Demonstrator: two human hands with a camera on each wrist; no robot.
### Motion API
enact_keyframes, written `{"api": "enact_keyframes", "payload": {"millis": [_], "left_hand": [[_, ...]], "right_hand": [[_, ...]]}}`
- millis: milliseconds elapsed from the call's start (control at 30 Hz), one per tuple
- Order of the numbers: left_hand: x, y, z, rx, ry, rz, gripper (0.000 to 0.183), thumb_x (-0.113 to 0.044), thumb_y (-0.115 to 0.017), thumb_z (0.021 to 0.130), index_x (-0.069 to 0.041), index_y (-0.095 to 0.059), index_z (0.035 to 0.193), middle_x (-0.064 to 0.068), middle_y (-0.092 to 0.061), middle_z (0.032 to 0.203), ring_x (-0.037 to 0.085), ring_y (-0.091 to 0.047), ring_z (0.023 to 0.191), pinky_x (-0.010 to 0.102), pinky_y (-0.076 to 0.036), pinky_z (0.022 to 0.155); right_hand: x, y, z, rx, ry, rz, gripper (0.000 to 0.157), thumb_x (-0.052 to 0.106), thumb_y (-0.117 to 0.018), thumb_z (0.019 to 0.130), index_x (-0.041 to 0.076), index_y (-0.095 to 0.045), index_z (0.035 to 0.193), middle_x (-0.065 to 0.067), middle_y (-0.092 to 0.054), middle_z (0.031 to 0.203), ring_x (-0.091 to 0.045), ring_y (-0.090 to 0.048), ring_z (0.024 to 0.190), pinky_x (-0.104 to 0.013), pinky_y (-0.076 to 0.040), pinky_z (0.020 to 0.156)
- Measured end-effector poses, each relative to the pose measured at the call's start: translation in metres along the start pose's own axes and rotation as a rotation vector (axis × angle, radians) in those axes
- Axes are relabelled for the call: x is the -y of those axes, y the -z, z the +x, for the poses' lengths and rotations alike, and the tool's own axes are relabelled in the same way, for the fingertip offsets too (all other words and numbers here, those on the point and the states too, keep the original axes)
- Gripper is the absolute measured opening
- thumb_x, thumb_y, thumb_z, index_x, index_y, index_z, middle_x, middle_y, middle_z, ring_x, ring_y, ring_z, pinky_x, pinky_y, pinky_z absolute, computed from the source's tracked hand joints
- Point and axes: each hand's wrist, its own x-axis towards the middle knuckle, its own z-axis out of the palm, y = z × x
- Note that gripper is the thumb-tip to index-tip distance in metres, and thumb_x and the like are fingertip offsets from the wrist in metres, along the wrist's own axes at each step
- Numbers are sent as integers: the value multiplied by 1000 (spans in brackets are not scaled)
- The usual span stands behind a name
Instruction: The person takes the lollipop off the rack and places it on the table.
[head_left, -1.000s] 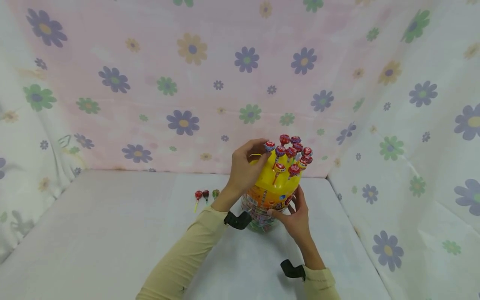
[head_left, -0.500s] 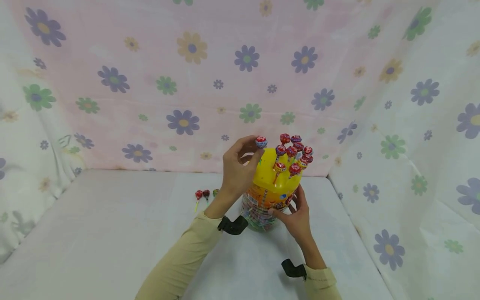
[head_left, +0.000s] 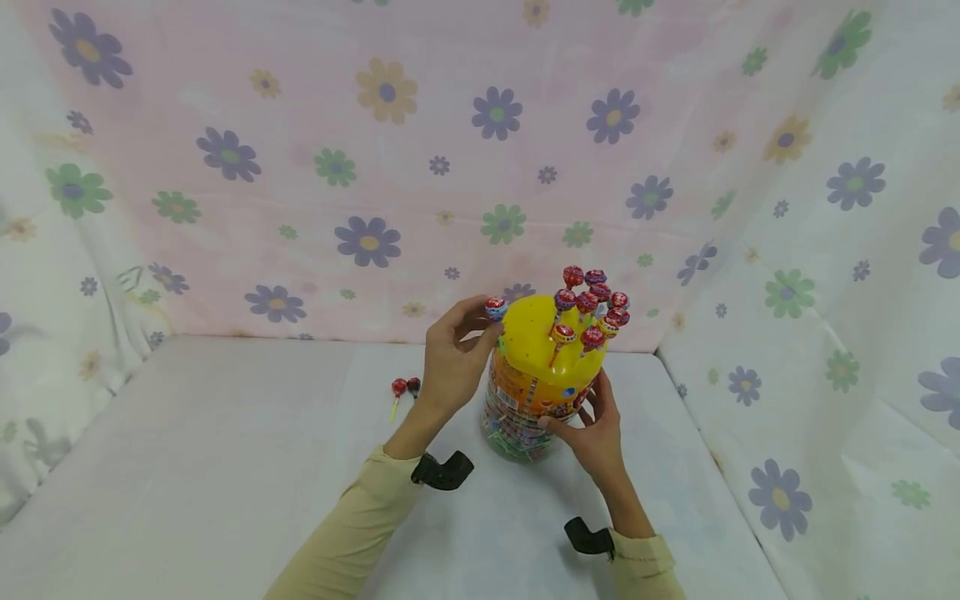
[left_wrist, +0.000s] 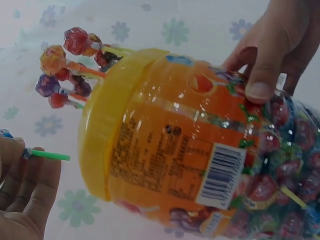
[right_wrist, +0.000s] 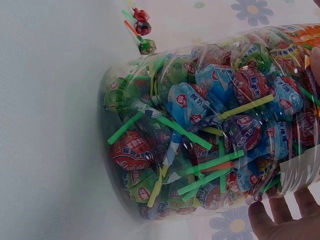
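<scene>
My left hand (head_left: pixel 453 358) pinches a lollipop (head_left: pixel 495 309) with a red and blue wrapper, just off the left side of the yellow lid (head_left: pixel 517 333). Its green stick (left_wrist: pixel 50 155) points toward the lid in the left wrist view. The lid tops a big clear candy jar (head_left: pixel 510 417) with an orange label, packed with wrapped lollipops. Several lollipops (head_left: pixel 587 302) stand upright in the lid, mostly toward its right side. Around the jar's lower right side, my right hand (head_left: pixel 596 433) grips it, thumb in front and fingers behind.
On the white table (head_left: pixel 225 450) left of the jar lie a red lollipop (head_left: pixel 399 387) and a dark red one (head_left: pixel 414 385). A green-wrapped lollipop (right_wrist: pixel 147 46) beside them shows in the right wrist view. Flower-patterned cloth (head_left: pixel 420 192) rises behind and at both sides.
My left hand has moved left with the lollipop, from over the lid to beside it, and now hides the green lollipop in the head view. My right hand keeps its hold on the jar.
</scene>
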Motion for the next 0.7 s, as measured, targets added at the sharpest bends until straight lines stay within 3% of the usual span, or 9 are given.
{"api": "enact_keyframes", "payload": {"millis": [167, 500, 700], "left_hand": [[8, 11, -8, -23, 41, 14, 32, 5, -66, 95, 5, -63, 127, 22, -67, 114, 34, -69, 99, 26, -61, 85], [25, 39, -27, -69, 133, 43, 36, 7, -67, 93, 2, -63, 129, 22, -67, 110, 16, -69, 90, 23, -61, 77], [39, 64, -42, -69, 171, 82, 37, 8, -67, 93, 3, -62, 129, 22, -66, 109, 16, -70, 89, 22, -61, 74]], "right_hand": [[-1, -1, 0, 0, 17, 3, 99, 10, -85, 83, 26, -25, 160, -4, -41, 154, -32, -40, 143, -57, -35, 118], [1, -1, -1, -7, 23, 7, 97, 9, -85, 83, 25, -27, 159, -3, -41, 155, -31, -40, 143, -58, -35, 118], [3, -1, -1, 1, -5, -6, 98, 11, -85, 83, 25, -26, 160, -3, -40, 156, -31, -39, 144, -57, -34, 118]]}}
